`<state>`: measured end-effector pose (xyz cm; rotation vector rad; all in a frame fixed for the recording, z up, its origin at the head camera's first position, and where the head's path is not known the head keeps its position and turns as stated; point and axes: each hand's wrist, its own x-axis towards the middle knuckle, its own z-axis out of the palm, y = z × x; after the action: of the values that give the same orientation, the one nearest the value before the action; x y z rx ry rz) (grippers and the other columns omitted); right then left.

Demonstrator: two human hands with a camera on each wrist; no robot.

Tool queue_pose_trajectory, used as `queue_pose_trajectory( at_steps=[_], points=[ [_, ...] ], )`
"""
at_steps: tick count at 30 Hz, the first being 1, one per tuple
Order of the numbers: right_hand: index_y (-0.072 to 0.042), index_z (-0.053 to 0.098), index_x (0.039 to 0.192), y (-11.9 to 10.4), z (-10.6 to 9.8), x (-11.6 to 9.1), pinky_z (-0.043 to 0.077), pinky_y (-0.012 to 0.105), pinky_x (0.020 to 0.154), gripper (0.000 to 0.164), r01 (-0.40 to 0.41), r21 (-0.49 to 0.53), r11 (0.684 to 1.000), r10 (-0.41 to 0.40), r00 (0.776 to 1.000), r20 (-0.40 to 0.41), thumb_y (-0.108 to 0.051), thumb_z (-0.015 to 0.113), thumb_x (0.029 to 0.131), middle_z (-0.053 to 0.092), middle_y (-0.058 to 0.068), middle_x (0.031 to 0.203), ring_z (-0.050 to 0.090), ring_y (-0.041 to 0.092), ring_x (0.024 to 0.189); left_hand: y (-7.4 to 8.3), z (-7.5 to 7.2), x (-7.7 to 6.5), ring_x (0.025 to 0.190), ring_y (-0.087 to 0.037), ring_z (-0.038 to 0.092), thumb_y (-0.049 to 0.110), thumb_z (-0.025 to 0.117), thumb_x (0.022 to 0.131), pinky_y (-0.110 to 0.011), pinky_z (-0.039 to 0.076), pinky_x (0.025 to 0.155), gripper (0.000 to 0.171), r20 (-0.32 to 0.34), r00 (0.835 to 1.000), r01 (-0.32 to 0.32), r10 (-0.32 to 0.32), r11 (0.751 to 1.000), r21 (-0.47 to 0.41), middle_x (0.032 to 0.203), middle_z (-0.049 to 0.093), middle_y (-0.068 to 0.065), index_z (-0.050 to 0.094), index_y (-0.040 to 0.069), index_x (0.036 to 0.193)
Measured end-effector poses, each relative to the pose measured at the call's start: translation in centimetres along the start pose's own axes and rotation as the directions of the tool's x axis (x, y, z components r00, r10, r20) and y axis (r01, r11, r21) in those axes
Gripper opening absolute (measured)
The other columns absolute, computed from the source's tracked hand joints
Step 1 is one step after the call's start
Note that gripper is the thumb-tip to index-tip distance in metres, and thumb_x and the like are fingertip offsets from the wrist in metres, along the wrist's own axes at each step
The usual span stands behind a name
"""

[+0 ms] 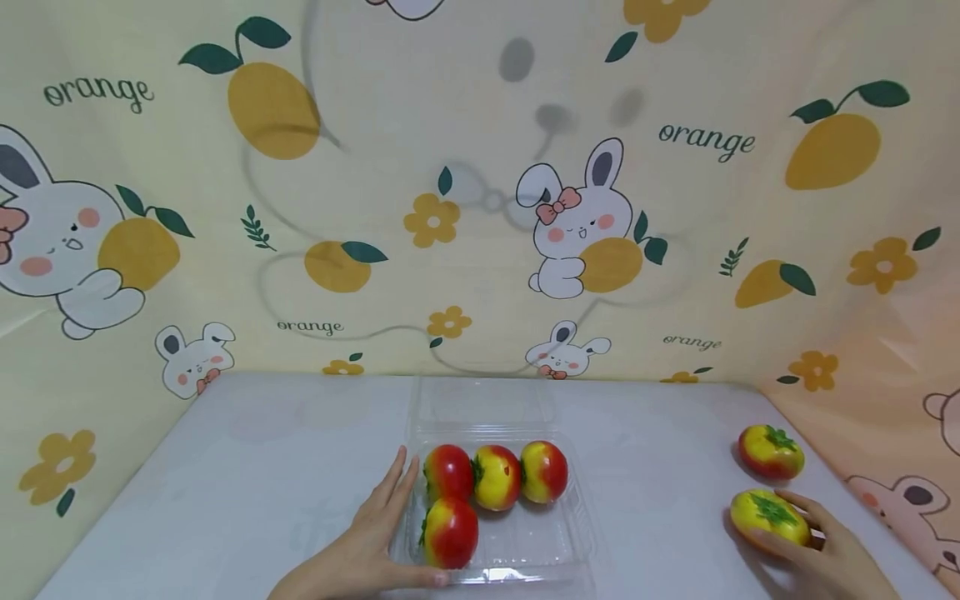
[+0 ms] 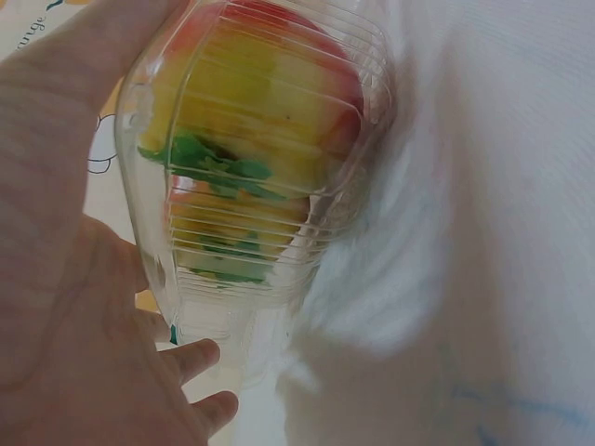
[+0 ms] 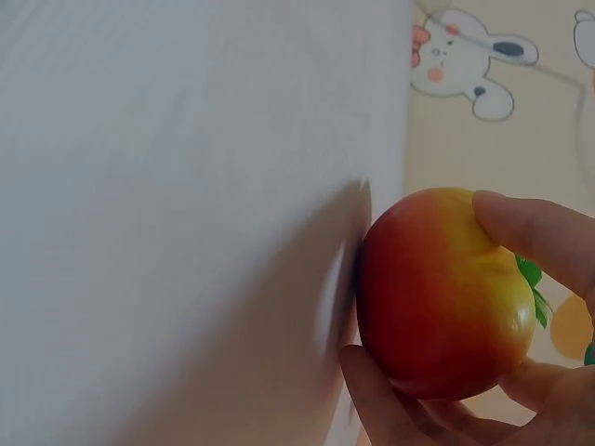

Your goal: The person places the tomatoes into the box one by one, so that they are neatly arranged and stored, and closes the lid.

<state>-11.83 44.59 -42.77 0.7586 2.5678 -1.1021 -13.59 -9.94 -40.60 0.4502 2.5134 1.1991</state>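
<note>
My right hand [image 1: 840,550] holds a red-and-yellow persimmon [image 1: 768,517] with a green leafy top, thumb on one side and fingers round the other. In the right wrist view this persimmon [image 3: 446,293] is at or just above the tabletop; I cannot tell whether it touches. Along the left side of a clear plastic box [image 1: 528,542] lies my left hand [image 1: 367,533], fingers extended and thumb at the front edge. Inside the box are several persimmons [image 1: 497,477]: a row at the back and one front left [image 1: 452,533]. The left wrist view shows persimmons [image 2: 260,93] through the ribbed wall.
Another persimmon [image 1: 771,452] sits on the white table [image 1: 247,483] at the right, just behind the held one. The box's clear lid [image 1: 483,404] lies folded back toward the wall. A cloth printed with rabbits and oranges [image 1: 465,167] hangs behind the table.
</note>
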Motion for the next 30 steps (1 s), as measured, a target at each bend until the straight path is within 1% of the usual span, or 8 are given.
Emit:
queue_pose_trajectory(
  at_steps=[3, 5, 10, 15, 20, 23, 27, 30],
  points=[
    [0.000, 0.003, 0.151, -1.7, 0.0, -1.2, 0.048, 0.056, 0.087, 0.119, 0.055, -0.023, 0.998, -0.053, 0.996, 0.072, -0.073, 0.059, 0.076, 0.021, 0.035, 0.140, 0.038, 0.046, 0.110, 0.1, 0.0, 0.1, 0.143, -0.045, 0.014, 0.062, 0.076, 0.066, -0.077, 0.035, 0.091, 0.120, 0.005, 1.000, 0.021, -0.021, 1.000, -0.006, 0.162, -0.009, -0.003, 0.005, 0.024, 0.156],
    [0.001, 0.006, 0.150, -2.6, 0.1, -1.8, 0.049, 0.054, 0.085, 0.116, 0.091, -0.056, 0.994, -0.086, 0.992, 0.091, -0.073, 0.058, 0.077, 0.024, 0.036, 0.138, 0.040, 0.044, 0.108, 0.0, 0.1, 0.1, 0.142, -0.045, 0.014, 0.063, 0.076, 0.066, -0.077, 0.035, 0.091, 0.121, 0.004, 1.000, 0.025, -0.025, 1.000, -0.004, 0.162, -0.009, -0.003, 0.005, 0.024, 0.156],
    [0.001, 0.012, 0.149, -4.8, 0.3, -2.7, 0.047, 0.056, 0.088, 0.105, 0.189, -0.138, 0.972, -0.180, 0.980, 0.079, -0.067, 0.056, 0.084, 0.032, 0.037, 0.135, 0.043, 0.045, 0.109, 0.0, 0.1, 0.2, 0.142, -0.044, 0.015, 0.063, 0.076, 0.066, -0.077, 0.034, 0.092, 0.121, -0.001, 1.000, 0.015, -0.015, 1.000, 0.006, 0.162, -0.009, -0.003, 0.005, 0.023, 0.156],
    [0.002, 0.018, 0.148, -6.5, 1.0, -3.0, 0.049, 0.053, 0.089, 0.089, 0.307, -0.187, 0.933, -0.303, 0.952, 0.050, -0.053, 0.059, 0.090, 0.036, 0.037, 0.136, 0.048, 0.043, 0.110, -0.1, 0.1, 0.1, 0.142, -0.045, 0.014, 0.063, 0.076, 0.066, -0.077, 0.034, 0.091, 0.121, 0.001, 1.000, 0.018, -0.018, 1.000, 0.000, 0.162, -0.009, -0.004, 0.005, 0.024, 0.156],
    [-0.001, 0.024, 0.147, -7.9, 1.8, -3.6, 0.052, 0.038, 0.084, 0.084, 0.381, -0.158, 0.911, -0.384, 0.923, 0.008, -0.044, 0.066, 0.089, 0.041, 0.032, 0.136, 0.054, 0.034, 0.107, 0.0, 0.1, 0.2, 0.142, -0.045, 0.015, 0.064, 0.075, 0.065, -0.076, 0.037, 0.089, 0.121, -0.003, 1.000, 0.026, -0.026, 1.000, -0.001, 0.162, -0.008, -0.004, 0.005, 0.025, 0.156],
    [-0.003, 0.025, 0.147, -8.7, 2.3, -4.2, 0.052, 0.030, 0.079, 0.083, 0.396, -0.145, 0.907, -0.400, 0.916, -0.005, -0.043, 0.067, 0.088, 0.039, 0.030, 0.139, 0.054, 0.031, 0.106, -0.1, 0.2, 0.4, 0.142, -0.045, 0.016, 0.063, 0.075, 0.065, -0.075, 0.039, 0.088, 0.121, -0.004, 1.000, 0.022, -0.022, 1.000, -0.008, 0.162, -0.008, -0.004, 0.004, 0.025, 0.156],
    [-0.006, 0.027, 0.147, -9.6, 3.0, -4.9, 0.052, 0.026, 0.076, 0.081, 0.420, -0.119, 0.900, -0.424, 0.906, -0.011, -0.042, 0.069, 0.087, 0.039, 0.026, 0.142, 0.054, 0.029, 0.106, -0.1, 0.1, 0.3, 0.141, -0.045, 0.016, 0.062, 0.076, 0.066, -0.075, 0.039, 0.088, 0.121, 0.002, 1.000, 0.015, -0.015, 1.000, -0.019, 0.162, -0.008, -0.004, 0.004, 0.025, 0.156],
    [-0.006, 0.033, 0.145, -10.1, 3.5, -5.3, 0.053, 0.022, 0.075, 0.077, 0.479, -0.101, 0.872, -0.484, 0.874, -0.036, -0.037, 0.071, 0.086, 0.044, 0.024, 0.139, 0.056, 0.023, 0.102, -0.1, 0.1, 0.2, 0.142, -0.045, 0.015, 0.062, 0.076, 0.066, -0.076, 0.037, 0.090, 0.121, 0.002, 1.000, 0.008, -0.008, 1.000, -0.011, 0.162, -0.009, -0.004, 0.004, 0.025, 0.156]
  ],
)
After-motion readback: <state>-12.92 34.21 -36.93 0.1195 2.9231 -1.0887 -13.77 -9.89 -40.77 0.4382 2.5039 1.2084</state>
